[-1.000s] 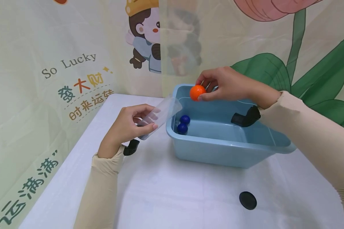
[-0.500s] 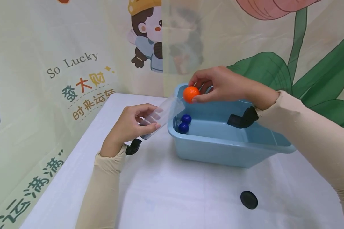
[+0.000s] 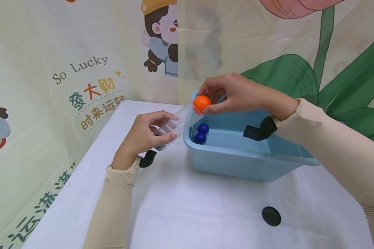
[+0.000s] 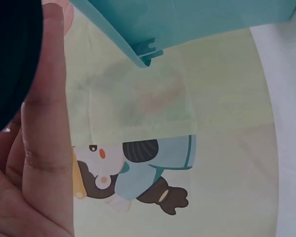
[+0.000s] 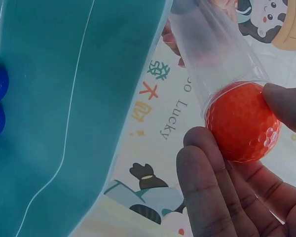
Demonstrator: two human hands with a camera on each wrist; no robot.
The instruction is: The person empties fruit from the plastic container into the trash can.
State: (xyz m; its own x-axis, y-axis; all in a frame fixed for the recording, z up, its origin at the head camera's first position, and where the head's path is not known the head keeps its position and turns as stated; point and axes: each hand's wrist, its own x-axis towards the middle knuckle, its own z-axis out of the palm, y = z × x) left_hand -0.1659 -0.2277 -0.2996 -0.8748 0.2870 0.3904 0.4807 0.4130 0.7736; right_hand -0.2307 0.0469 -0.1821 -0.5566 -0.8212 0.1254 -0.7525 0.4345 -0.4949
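My left hand (image 3: 148,133) grips a clear plastic tube (image 3: 182,119) that tilts up to the right, its open mouth by the blue basin's left rim. An orange golf ball (image 5: 244,122) sits at that mouth, partly inside it, pinched between the thumb and fingers of my right hand (image 3: 233,93). Two dark blue balls (image 3: 201,138) lie side by side at the left end of the light blue basin (image 3: 230,157). In the left wrist view, the left hand's fingers (image 4: 47,123) show beside a dark round shape at the edge.
A black round disc (image 3: 271,216) lies on the white tablecloth (image 3: 187,211) in front of the basin. Behind the table hangs a printed curtain (image 3: 90,31) with cartoon figures and leaves.
My right hand has moved left and slightly down with the orange golf ball, bringing it from above the basin to the tube's mouth. The left hand keeps its grip on the tube.
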